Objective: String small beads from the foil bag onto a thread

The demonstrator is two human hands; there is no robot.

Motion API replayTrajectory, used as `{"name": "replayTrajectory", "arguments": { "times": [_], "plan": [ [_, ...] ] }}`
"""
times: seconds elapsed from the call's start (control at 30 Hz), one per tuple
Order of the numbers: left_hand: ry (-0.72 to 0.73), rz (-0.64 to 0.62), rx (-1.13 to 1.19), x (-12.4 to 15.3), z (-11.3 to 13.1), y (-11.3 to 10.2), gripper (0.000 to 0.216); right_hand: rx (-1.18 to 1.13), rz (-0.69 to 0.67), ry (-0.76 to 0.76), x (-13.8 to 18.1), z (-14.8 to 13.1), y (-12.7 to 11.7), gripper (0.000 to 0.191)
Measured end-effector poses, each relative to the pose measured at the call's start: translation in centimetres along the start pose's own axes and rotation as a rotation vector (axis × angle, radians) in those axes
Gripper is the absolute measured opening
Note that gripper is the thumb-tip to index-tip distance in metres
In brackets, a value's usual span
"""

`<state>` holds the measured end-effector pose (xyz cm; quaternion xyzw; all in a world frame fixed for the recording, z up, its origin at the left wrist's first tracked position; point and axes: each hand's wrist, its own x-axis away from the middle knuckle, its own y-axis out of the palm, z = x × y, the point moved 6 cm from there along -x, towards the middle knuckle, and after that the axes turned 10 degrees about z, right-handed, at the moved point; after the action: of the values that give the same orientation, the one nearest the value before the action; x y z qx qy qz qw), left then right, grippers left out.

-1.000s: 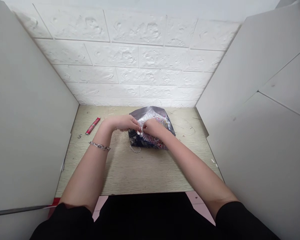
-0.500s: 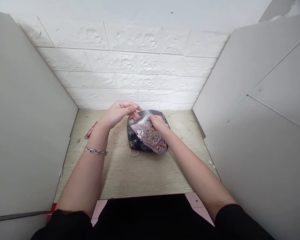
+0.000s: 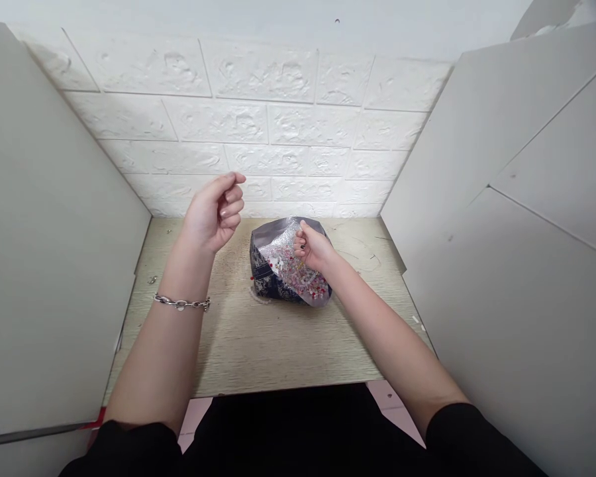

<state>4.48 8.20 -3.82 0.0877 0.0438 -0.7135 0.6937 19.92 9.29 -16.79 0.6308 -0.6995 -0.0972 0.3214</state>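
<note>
While my right hand [image 3: 314,246] is pinching the bag [image 3: 283,265] at its upper edge, fingers closed on the shiny film, I am holding my left hand [image 3: 213,212] up in the air, left of the bag and well clear of it. Its fingers are curling loosely toward the palm and the thumb is lying near the forefinger. Nothing is showing in it, though I cannot tell whether something tiny is caught between the tips. The bag is sitting on the table [image 3: 278,344], toward the far side, and is leaning back under my right hand. Its silvery film is catching the light, small red, pink and white bits are showing through its clear face, and a dark patterned part is showing at its base. A chain bracelet [image 3: 181,303] is hanging on my left wrist, nearer to me than the bag. A small metal bit [image 3: 152,280] is lying on the table far left of the bag, by the left panel [image 3: 40,265]. Behind the bag a white brick wall [image 3: 278,119] is closing the space, and to the right of the bag a second panel [image 3: 501,265] is standing.
</note>
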Motion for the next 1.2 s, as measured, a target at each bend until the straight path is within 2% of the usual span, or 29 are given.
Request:
{"name": "replayTrajectory", "arguments": {
  "times": [0.1,0.23,0.43,0.6,0.73,0.93,1.07,1.13,1.2],
  "plan": [
    [-0.010,-0.049,-0.120,0.4,-0.1,0.4,0.023,0.013,-0.043,-0.013,0.4,-0.2,0.3,0.026],
    [-0.011,-0.059,-0.185,0.5,-0.5,0.8,0.020,0.067,-0.059,-0.104,1.5,-1.5,0.5,0.020],
    [-0.137,-0.211,-0.171,1.0,-1.9,2.6,0.008,0.150,-0.008,-0.225,3.4,-3.6,0.1,0.034],
    [-0.249,-0.332,-0.242,1.6,-4.3,4.4,0.010,0.256,-0.018,-0.236,4.8,-3.7,-0.1,0.041],
    [-0.235,-0.428,-0.323,2.1,-5.5,5.5,0.015,0.304,-0.028,-0.266,5.2,-3.3,0.2,0.039],
    [-0.113,-0.609,-0.492,2.9,-6.0,6.6,0.025,0.349,-0.114,-0.361,5.6,-3.1,0.8,0.029],
    [-0.071,-0.689,-0.506,3.0,-6.5,7.0,0.031,0.402,-0.032,-0.434,5.6,-3.8,-0.2,0.024],
    [-0.095,-0.696,-0.481,2.9,-6.9,6.9,0.032,0.531,0.047,-0.499,5.6,-4.3,-0.8,0.022],
    [-0.145,-0.679,-0.437,2.7,-7.3,6.7,0.035,0.720,0.149,-0.641,5.9,-5.2,-1.3,0.018]
  ]
}}
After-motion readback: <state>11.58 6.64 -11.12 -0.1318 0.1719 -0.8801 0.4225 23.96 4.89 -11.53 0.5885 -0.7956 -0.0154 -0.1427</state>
